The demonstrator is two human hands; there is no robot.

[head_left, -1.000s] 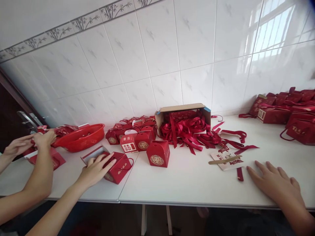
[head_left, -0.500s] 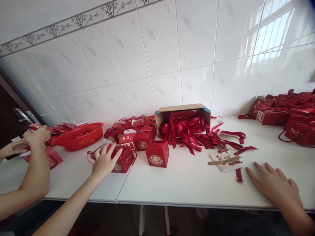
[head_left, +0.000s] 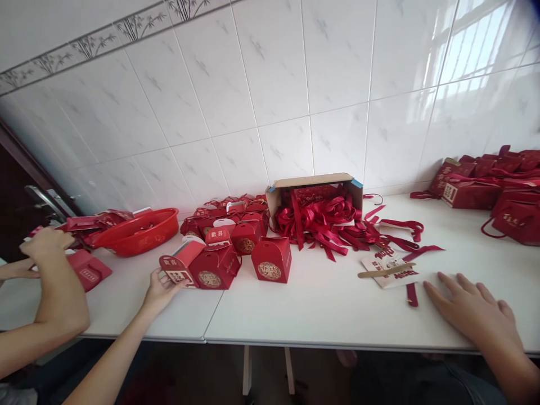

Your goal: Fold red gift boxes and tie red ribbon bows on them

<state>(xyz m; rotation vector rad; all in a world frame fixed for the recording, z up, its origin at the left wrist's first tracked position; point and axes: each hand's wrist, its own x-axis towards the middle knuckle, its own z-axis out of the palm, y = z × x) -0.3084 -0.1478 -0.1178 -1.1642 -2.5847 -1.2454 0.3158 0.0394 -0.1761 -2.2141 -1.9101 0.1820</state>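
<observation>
My left hand grips the lower left side of a small red gift box with its top flap standing up. This box sits against another red gift box bearing a round gold emblem. To their right stands a single red gift box with the same emblem, untouched. My right hand lies flat on the white table, fingers spread and holding nothing. Near its fingertips are a printed card, a flat tan stick across it and a short piece of dark red ribbon.
Red ribbons spill from a cardboard box by the wall. Several gift boxes stand behind my left hand. A red basin and a co-worker's hands are at left. More boxes with ribbons fill the right.
My left hand has come down from above the boxes and now grips one at its lower left side. That box's flap now shows upright. My right hand stays flat.
</observation>
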